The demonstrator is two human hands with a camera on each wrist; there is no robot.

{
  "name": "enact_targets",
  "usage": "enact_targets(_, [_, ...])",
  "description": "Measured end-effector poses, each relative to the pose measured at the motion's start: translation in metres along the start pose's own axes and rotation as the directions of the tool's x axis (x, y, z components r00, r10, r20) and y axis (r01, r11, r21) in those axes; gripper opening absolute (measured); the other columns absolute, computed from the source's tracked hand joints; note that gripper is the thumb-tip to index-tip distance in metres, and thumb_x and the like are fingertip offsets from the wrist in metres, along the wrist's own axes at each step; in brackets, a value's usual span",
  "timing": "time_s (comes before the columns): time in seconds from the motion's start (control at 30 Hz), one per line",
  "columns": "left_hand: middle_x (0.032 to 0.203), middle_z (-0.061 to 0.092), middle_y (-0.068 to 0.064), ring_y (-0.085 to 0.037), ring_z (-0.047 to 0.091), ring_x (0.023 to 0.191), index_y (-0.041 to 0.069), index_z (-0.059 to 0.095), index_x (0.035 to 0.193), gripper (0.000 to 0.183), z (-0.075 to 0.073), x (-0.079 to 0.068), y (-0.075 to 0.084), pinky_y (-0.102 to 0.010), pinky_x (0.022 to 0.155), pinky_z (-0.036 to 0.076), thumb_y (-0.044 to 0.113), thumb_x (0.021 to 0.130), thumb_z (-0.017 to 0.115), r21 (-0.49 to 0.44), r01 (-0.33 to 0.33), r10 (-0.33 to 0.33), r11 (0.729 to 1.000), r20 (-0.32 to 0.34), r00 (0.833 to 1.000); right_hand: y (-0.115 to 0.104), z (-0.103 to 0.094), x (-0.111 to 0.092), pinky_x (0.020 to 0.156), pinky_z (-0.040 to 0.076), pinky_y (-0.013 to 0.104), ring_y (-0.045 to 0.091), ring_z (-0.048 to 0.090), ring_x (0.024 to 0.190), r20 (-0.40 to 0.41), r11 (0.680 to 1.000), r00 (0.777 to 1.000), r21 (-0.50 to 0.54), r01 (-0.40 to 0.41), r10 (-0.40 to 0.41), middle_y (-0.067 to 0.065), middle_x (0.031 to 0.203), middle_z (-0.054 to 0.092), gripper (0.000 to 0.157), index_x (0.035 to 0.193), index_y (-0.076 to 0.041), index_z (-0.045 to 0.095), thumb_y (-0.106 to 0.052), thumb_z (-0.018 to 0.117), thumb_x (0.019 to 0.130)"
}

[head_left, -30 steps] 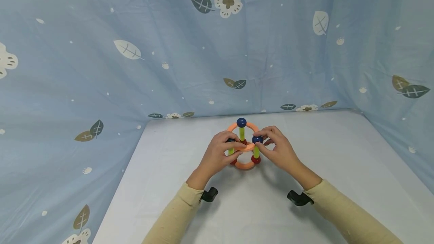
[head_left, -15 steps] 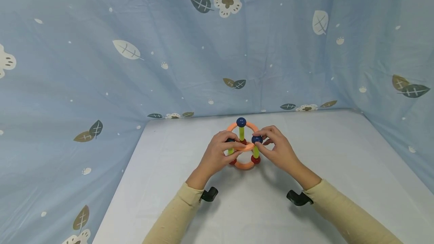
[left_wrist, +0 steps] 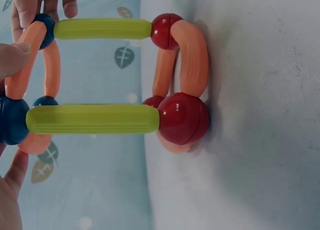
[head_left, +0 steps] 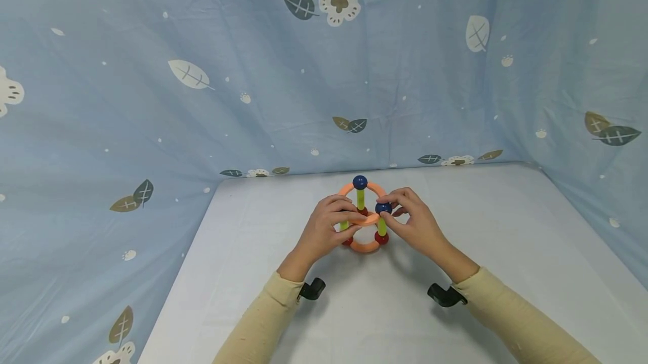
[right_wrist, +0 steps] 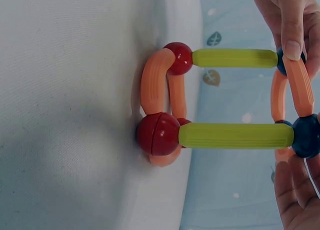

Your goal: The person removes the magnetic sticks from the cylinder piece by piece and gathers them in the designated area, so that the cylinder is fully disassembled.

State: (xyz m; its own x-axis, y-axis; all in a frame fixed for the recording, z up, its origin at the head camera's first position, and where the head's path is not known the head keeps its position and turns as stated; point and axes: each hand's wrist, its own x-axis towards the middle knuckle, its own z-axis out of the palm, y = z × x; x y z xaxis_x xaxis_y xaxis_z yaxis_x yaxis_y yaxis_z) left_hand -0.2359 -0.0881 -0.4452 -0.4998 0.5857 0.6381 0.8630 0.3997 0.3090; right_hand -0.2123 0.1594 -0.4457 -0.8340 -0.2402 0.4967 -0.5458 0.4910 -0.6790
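Note:
A small frame of toy building rods and balls stands on the table between my hands. Its base is a ring of curved orange rods (head_left: 364, 247) and red balls (right_wrist: 159, 134). Yellow-green sticks (left_wrist: 92, 119) rise upright to blue balls on top, one at the back (head_left: 360, 182). My left hand (head_left: 324, 226) pinches the upper front orange rod (head_left: 372, 219), its thumb on the near side. Its fingers cover the left blue ball (left_wrist: 12, 121) in the head view. My right hand (head_left: 415, 220) holds the right blue ball (head_left: 383, 209) between thumb and fingers.
A white cloth covers the table (head_left: 374, 319). Behind and to both sides hangs a blue curtain (head_left: 263, 71) printed with leaves and flowers. A black wrist mount (head_left: 313, 289) sits at the left sleeve, another black mount (head_left: 446, 295) at the right.

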Motion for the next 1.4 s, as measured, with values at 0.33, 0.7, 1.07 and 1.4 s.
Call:
enact_targets(0.33, [0.104,0.071,0.004,-0.018,0.06,0.111,0.016,0.082,0.102,0.018,0.0004,0.0002,-0.0015,-0.037,0.106,0.045,0.014,0.084,0.085,0.005,0.013,-0.013,1.0,0.008,1.0,0.0004,0.0009,-0.0001,0.079,0.06,0.039,0.016,0.059,0.099,-0.002,1.0,1.0,-0.008,-0.005,0.005,0.003,0.114,0.058,0.027,0.117,-0.012,0.072,-0.012,0.078,0.091])
enact_targets(0.7, [0.104,0.071,0.005,-0.017,0.058,0.112,0.017,0.082,0.101,0.018,-0.0004,-0.0004,-0.0011,-0.038,0.105,0.044,0.015,0.084,0.085,-0.017,0.032,-0.032,0.999,0.012,0.999,0.0006,0.0016,-0.0001,0.079,0.06,0.045,0.016,0.059,0.099,0.0,1.0,1.0,0.003,-0.006,0.006,0.003,0.113,0.058,0.027,0.117,-0.012,0.072,-0.011,0.079,0.09])
enact_targets(1.07, [0.104,0.065,0.007,-0.015,0.056,0.108,0.022,0.079,0.114,0.029,-0.001,0.0002,-0.0002,-0.037,0.1,0.044,0.018,0.086,0.084,-0.025,0.055,-0.054,0.998,0.044,0.998,0.0016,0.0018,-0.0003,0.078,0.06,0.038,0.015,0.059,0.098,-0.005,1.0,1.0,-0.002,0.01,-0.01,0.003,0.114,0.058,0.028,0.117,-0.012,0.072,-0.012,0.079,0.091])
enact_targets(1.4, [0.1,0.063,0.005,-0.018,0.056,0.107,0.023,0.082,0.108,0.025,0.0015,0.0007,0.0002,-0.038,0.099,0.045,0.018,0.085,0.085,0.038,0.018,-0.018,0.999,0.019,1.0,0.002,0.0019,-0.0002,0.078,0.06,0.043,0.016,0.06,0.096,-0.003,1.0,1.0,0.009,0.012,-0.012,0.003,0.114,0.058,0.027,0.117,-0.011,0.072,-0.011,0.078,0.091])
